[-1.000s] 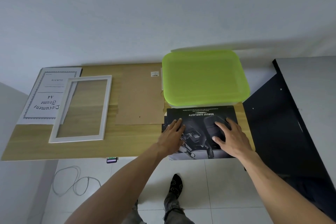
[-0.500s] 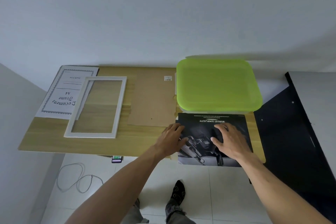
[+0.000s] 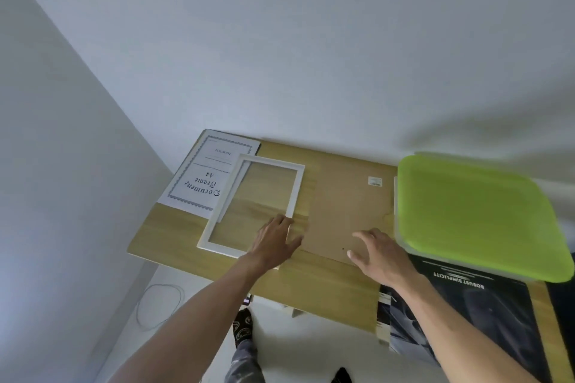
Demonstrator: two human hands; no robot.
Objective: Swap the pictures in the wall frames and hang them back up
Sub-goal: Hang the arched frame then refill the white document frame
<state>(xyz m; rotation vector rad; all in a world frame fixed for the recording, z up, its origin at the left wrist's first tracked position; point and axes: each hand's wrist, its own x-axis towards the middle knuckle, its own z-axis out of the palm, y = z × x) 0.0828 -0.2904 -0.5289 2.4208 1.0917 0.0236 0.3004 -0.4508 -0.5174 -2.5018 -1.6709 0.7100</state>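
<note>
Pale walls meet behind the wooden table (image 3: 326, 295) at mid-picture. My left hand (image 3: 273, 242) lies flat, fingers straight, on the lower right corner of the white frame (image 3: 297, 193), which overlaps the document sheet (image 3: 199, 180) at centre left. My right hand (image 3: 378, 253) hovers spread over the brown backing board (image 3: 345, 205), holding nothing. At lower right, the dark poster (image 3: 485, 314) lies below the green lid (image 3: 473, 214).

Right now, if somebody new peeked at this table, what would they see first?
Probably the bright green plastic lid at the table's right end, because it glows against the wood. Next, the empty white picture frame lying flat left of the middle, with the left hand on its near right corner. Behind the frame lies a white sheet reading "Document Frame A4".
</note>
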